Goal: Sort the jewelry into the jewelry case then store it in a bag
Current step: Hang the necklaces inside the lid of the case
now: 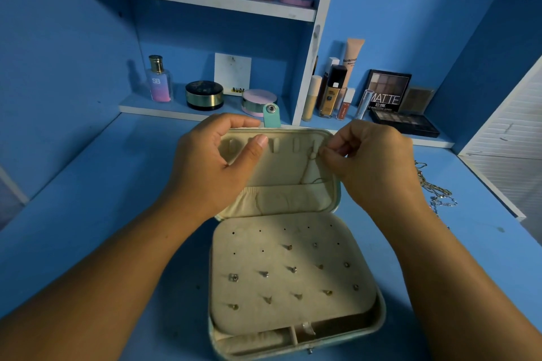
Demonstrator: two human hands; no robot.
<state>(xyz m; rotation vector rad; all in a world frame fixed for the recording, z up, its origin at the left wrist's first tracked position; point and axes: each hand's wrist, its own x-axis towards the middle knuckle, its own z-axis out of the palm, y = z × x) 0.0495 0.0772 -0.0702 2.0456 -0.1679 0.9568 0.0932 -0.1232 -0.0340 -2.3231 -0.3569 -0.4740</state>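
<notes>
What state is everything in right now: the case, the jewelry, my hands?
jewelry case, open, lid stood up.
snap tab, unfastened, sticking up above the lid.
left hand, grips the lid's top edge.
right hand, pinches the thin necklace at the lid's right end.
thin necklace, draped down the lid.
stud earrings, pinned in the case; several holes unfilled.
loose chains, lying right of the case.
eyeshadow palette, open.

dim bluish light, soft shadows, wide-angle bending at edges.
</notes>
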